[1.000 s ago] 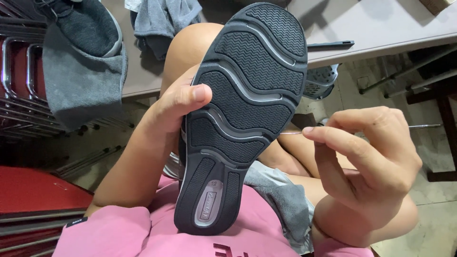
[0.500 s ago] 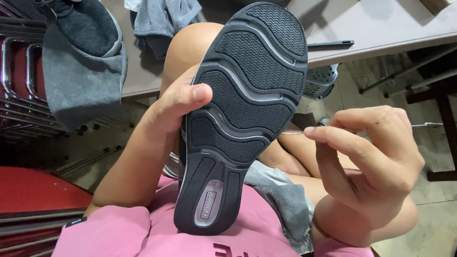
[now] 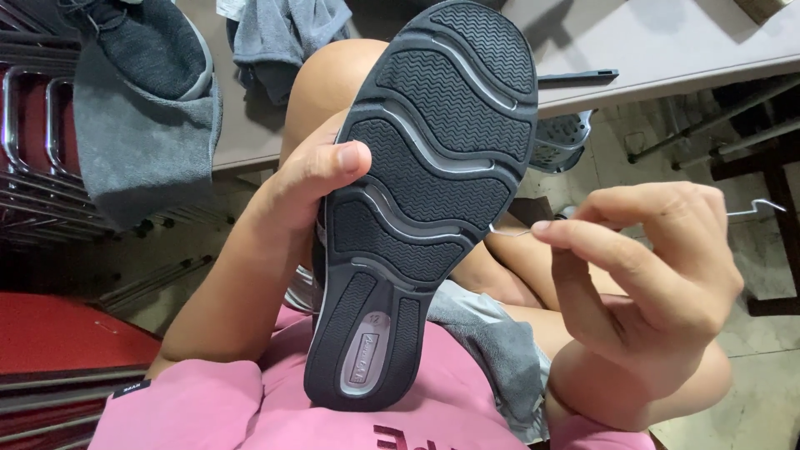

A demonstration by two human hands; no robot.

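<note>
Left hand clamps the upturned shoe at its left edge, thumb on the sole, heel resting against the pink shirt. Right hand pinches something thin, hard to make out, just right of the sole; open floor lies beyond.

No packages, signs or screens show. 1 oval grey label sits on the heel of the black shoe sole, near centre.
</note>
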